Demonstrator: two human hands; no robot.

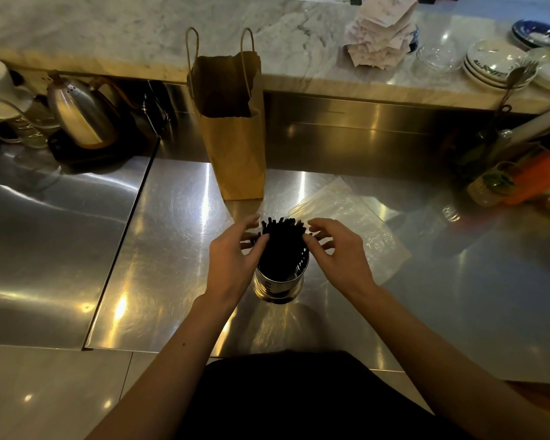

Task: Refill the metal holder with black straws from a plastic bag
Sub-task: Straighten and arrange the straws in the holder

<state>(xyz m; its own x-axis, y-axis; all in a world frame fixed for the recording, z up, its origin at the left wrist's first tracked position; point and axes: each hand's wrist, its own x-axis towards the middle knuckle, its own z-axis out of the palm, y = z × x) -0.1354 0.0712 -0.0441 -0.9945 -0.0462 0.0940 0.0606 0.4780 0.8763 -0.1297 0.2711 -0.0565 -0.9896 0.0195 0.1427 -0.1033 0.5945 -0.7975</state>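
A round metal holder (278,285) stands on the steel counter in front of me, packed with a bundle of black straws (281,238) that stick up above its rim. My left hand (232,258) curves around the left side of the bundle, fingertips touching the straws. My right hand (338,249) mirrors it on the right side, fingers spread and touching the straw tops. A flat clear plastic bag (356,223) lies on the counter just behind and to the right of the holder; no straws show inside it.
A brown paper bag (235,134) with handles stands upright behind the holder. A metal kettle (80,115) sits at the back left. Stacked plates (496,65), receipts (381,33) and an orange item (540,176) crowd the right. A seam in the counter (121,249) runs left of the holder.
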